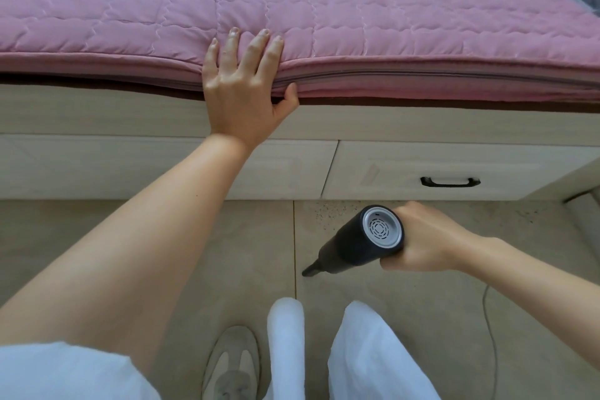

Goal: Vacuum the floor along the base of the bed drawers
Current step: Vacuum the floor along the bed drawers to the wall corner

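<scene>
The person is leaning over the bed, and the left hand (242,88) is lying with straight, spread fingers on the edge of the pink mattress (357,26) at the centre of the frame, thumb hooked under the rim; it is probably taking the body's weight so that the other arm can reach low; the right hand (425,239), at the lower right, is wrapping its fingers round the body of a dark handheld vacuum (360,239), whose grey vented end is facing up toward the camera while its narrow nozzle (311,268) is pointing down and left at the tiled floor (422,302); the tilt is likely bringing the tip close to the tiles, though whether it is touching them cannot be told; the nozzle is sitting near the drawers (406,172) but apart from their base, where dark specks (328,209) are lying on the floor just below the drawer with the black handle (449,181); that strip is looking not yet cleaned; a thin cord (492,334) is trailing down the lower right.
</scene>
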